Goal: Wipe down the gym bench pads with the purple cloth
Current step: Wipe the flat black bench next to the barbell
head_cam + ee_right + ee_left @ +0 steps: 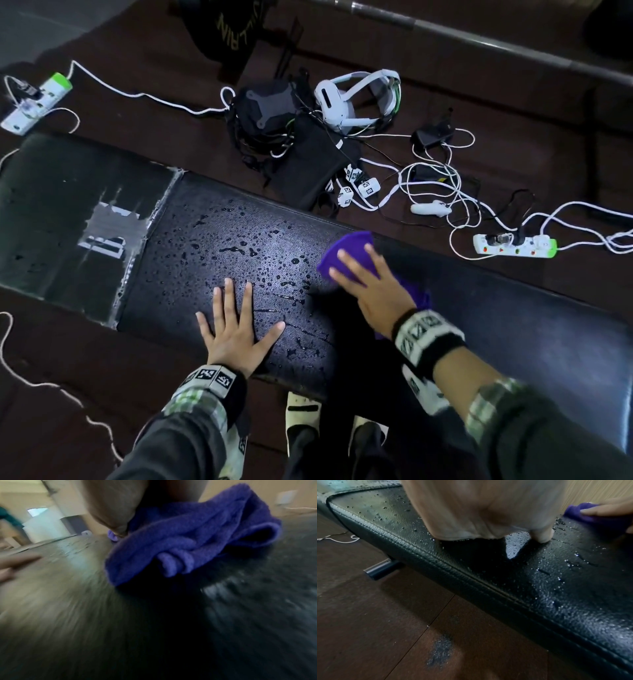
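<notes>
Dark floor [68, 377] nearest, then the wet pad [222, 240]. Left hand [236, 329] is splayed flat, bracing. Right hand [370, 291], fingers straight, presses the cloth [349, 246] further back; best sweep left through the droplets [260, 253], overlapping passes.

Long black bench pad [219, 236]: grained leather-like vinyl, glossy, beaded with water drops, stitched seam along edge. Shorter black bench pad [44, 205]: worn, covering peeled to grey patch. Bunched purple cloth [188, 536]: fuzzy terry, matt. Dark brown floor [376, 622]: wood-look planks, low sheen. Barbell bar [479, 37]: metal, dull shine. White headset [356, 96]: smooth plastic.
</notes>
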`<state>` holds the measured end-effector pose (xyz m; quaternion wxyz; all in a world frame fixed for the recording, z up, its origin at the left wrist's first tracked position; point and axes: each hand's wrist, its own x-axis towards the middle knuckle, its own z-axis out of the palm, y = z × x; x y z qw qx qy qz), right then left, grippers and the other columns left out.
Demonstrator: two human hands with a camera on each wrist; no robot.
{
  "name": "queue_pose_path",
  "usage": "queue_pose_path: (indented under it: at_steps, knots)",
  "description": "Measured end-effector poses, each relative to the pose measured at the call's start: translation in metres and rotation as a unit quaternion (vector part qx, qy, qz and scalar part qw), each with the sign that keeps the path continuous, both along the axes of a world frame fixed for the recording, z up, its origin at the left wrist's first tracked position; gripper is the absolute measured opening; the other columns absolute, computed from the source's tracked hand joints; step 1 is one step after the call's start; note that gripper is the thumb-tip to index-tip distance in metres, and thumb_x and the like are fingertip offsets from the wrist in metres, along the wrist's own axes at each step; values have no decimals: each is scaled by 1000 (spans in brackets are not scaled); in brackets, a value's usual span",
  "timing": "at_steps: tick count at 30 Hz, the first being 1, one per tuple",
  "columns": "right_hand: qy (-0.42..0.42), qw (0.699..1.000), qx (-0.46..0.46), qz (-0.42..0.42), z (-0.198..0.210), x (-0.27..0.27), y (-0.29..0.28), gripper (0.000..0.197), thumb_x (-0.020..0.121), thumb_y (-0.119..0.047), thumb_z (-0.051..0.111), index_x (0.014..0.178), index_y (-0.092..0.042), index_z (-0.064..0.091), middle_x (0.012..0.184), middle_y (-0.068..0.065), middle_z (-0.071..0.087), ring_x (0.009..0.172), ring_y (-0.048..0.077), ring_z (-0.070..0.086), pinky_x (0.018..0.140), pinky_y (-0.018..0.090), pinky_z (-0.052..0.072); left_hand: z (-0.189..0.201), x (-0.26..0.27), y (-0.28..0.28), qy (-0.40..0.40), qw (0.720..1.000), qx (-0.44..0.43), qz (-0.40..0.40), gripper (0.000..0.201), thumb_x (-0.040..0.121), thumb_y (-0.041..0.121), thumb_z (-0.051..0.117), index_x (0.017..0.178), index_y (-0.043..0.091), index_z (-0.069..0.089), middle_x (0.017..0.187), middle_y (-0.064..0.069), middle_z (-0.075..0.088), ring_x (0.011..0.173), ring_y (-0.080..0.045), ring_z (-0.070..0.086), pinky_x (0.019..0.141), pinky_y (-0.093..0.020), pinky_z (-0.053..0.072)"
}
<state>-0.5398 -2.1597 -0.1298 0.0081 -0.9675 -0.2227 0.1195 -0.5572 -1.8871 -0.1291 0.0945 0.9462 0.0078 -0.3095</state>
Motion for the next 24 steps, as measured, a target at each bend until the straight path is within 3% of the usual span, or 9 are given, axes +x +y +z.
queue_pose_path:
  at_steps: [3,6,9,14,19,24]
  knots:
    - [-18,997,9,77,-5,-52,-27,69,71,-18,37,138,-30,36,148,1,30,133,41,26,107,53,30,0,0,0,3,1000,1,-4,100,61,91,0,141,38,-27,144,13,-46,131,-7,-45,97,-39,-39]
    - [-27,999,19,25,1,-70,-70,76,72,-15,37,144,-37,24,150,0,25,133,40,24,106,52,33,-2,0,1,-6,1000,2,-6,101,62,93,-1,143,38,-24,146,12,-42,132,-7,-44,98,-39,-38]
    - [8,997,33,-63,6,-48,-89,78,72,-16,32,144,-43,16,152,-1,20,133,46,22,102,60,32,-3,-1,1,-14,1000,5,-7,103,62,94,-4,146,36,-20,151,10,-36,134,-7,-41,99,-38,-38]
    - [57,989,30,-134,6,19,-42,69,69,-17,27,137,-29,34,147,12,36,121,59,35,93,67,36,-2,-2,1,-19,1000,3,-4,101,64,93,2,145,36,-19,151,10,-34,134,-6,-41,99,-37,-39]
    - [26,1000,-9,-14,8,0,-1,72,65,-17,30,136,-21,46,144,12,41,131,42,33,99,64,35,1,-1,1,-4,1000,5,-9,103,59,95,-5,143,38,-25,148,11,-40,131,-6,-45,96,-37,-40]
    - [11,998,-9,61,2,-88,-45,78,67,-17,36,143,-34,28,151,-1,26,133,42,26,101,55,32,2,2,1,18,1000,-1,-14,103,55,95,-9,139,39,-31,143,13,-47,128,-6,-48,95,-39,-40]
